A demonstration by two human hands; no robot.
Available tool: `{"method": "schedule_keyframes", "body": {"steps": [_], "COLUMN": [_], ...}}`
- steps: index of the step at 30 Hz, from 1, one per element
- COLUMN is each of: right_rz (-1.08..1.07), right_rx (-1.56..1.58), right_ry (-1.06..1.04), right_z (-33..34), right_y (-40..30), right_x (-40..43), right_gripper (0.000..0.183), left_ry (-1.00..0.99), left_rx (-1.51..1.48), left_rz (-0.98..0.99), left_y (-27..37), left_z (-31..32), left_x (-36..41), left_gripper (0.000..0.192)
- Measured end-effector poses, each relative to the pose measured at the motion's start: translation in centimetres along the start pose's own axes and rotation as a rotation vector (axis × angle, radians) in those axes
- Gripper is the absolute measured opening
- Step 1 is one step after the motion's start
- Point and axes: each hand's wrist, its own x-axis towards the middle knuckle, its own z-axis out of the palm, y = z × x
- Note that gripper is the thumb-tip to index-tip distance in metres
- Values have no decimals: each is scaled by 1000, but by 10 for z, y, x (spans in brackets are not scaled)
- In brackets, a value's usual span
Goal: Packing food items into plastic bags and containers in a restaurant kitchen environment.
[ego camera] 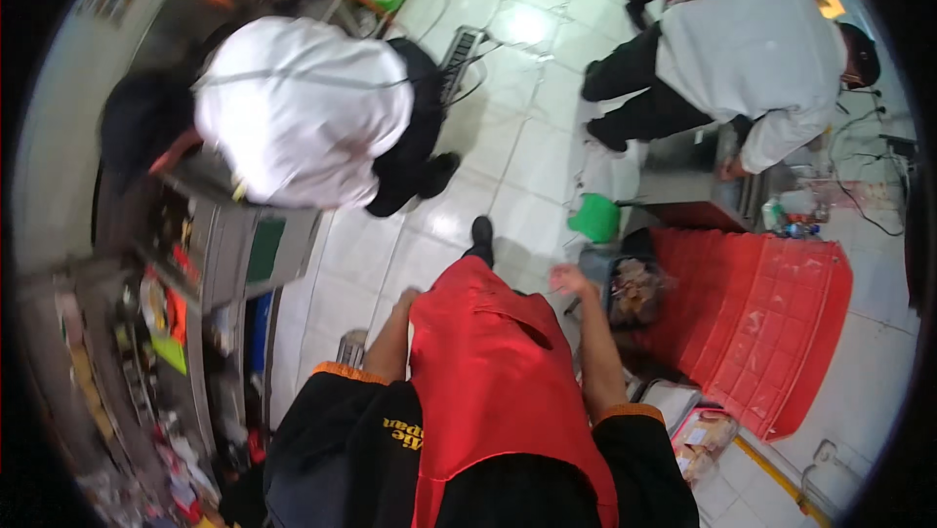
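My left hand (408,297) hangs low beside the left edge of my red apron (487,374). It is small and blurred, and its fingers are partly hidden. To the right of the apron, my right hand (569,280) is held out over the white tiled floor (468,195). Its fingers look loosely spread, and I see nothing in them. The nearest things to it are a dark bin (596,264) full of scraps and a green dustpan-like plastic piece (595,218). One black shoe (481,230) shows beyond the apron.
A person in a white shirt (307,111) bends over a counter at left. Another (747,52) works at a counter at right. Metal shelving (227,257) lines the left side. A large red ribbed container (754,316) stands at right. A floor drain grate (460,63) lies ahead.
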Motion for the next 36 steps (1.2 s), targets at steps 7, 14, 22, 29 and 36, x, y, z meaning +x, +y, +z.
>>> {"method": "schedule_keyframes", "body": {"steps": [7, 14, 22, 29, 36], "right_rz": [21, 382, 239, -392, -245], "right_rx": [154, 599, -361, 78, -45], "right_ry": [529, 367, 127, 244, 261], "right_z": [-65, -251, -329, -414, -552], "right_y": [-81, -38, -449, -816, -902], "right_x": [14, 47, 265, 396, 486], "right_gripper": [31, 38, 37, 27, 25], "left_ry": [173, 159, -232, -77, -42], "left_rx": [-124, -215, -82, -431, -576], "left_rz": [618, 905, -300, -645, -644], "left_y": [438, 662, 420, 465, 691], "left_z": [-238, -326, -373, -418, -527], "left_x": [204, 274, 355, 304, 484], "left_gripper": [26, 36, 52, 57, 61]}}
